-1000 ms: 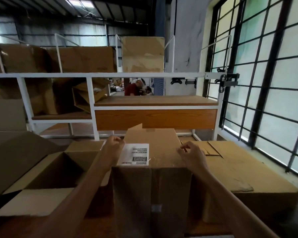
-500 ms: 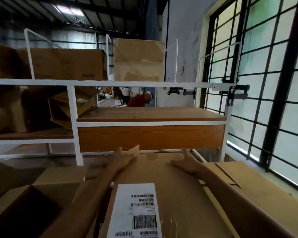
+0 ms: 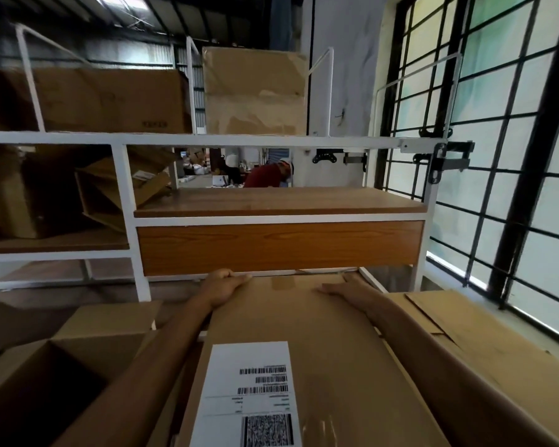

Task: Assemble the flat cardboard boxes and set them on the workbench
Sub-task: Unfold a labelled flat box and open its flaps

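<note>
A brown cardboard box (image 3: pixel 320 346) with a white barcode label (image 3: pixel 255 391) fills the lower middle, its top face toward me. My left hand (image 3: pixel 225 285) curls over the box's far left corner. My right hand (image 3: pixel 346 290) lies flat on the far right part of the top, fingers pointing left. Both forearms run along the box's sides. The wooden workbench shelf (image 3: pixel 278 203) in a white frame stands just beyond the box's far edge.
An open cardboard box (image 3: pixel 62 375) sits at lower left, and a flat closed box (image 3: pixel 484 356) lies at right. More cartons (image 3: pixel 88 98) rest on the top rack. A barred window (image 3: pixel 504 156) lines the right side. A person in red (image 3: pixel 265 175) bends over far behind.
The box has come closer and risen in view, its label now larger. Both hands slid to the box's far edge, and the small upright flap there is no longer visible.
</note>
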{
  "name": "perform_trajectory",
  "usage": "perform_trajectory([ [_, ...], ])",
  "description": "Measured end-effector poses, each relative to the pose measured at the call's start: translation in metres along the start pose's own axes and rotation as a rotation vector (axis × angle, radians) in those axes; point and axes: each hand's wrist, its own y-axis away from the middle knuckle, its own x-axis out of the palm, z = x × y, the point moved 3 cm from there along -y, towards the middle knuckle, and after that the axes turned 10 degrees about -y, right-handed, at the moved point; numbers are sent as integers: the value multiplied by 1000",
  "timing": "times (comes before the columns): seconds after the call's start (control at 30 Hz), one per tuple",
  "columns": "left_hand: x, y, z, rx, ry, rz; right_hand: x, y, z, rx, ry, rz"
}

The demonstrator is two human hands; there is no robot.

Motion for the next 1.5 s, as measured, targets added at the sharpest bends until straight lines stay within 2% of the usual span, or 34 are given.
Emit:
perform_trajectory([
  [0.17, -24, 37, -40, 152, -19, -103, -14, 36, 27, -141, -35, -21],
  [0.4, -53, 111, -88, 329, 50, -346, -13, 115, 56, -460, -139, -136],
  [0.57, -28, 176, -70, 414, 149, -411, -5, 170, 25, -645, -91, -230],
  [0.73, -6, 236, -58, 379, 178, -464, -2, 209, -16, -682, -46, -259],
  [0.83, 1, 255, -41, 325, 56, -426, -1, 229, -33, -651, 7, -256],
  [1.0, 19, 271, 4, 239, -343, -285, 1, 264, -73, -526, 123, -217],
  [1.07, 27, 287, 2, 267, -547, -348, 2, 274, -89, -521, 146, -205],
  [1.13, 33, 302, -10, 274, -600, -413, 2, 283, -96, -530, 157, -216],
  [1.27, 37, 310, -35, 210, -749, -382, 7, 292, -87, -573, 406, -291],
  [1.33, 34, 308, -53, 259, -786, -379, 14, 295, -71, -640, 516, -354],
  [1.4, 39, 301, -69, 349, -771, -339, 25, 297, -51, -706, 499, -364],
  [1.5, 50, 288, -89, 484, -799, -286, 51, 291, -26, -638, 402, -242],
])
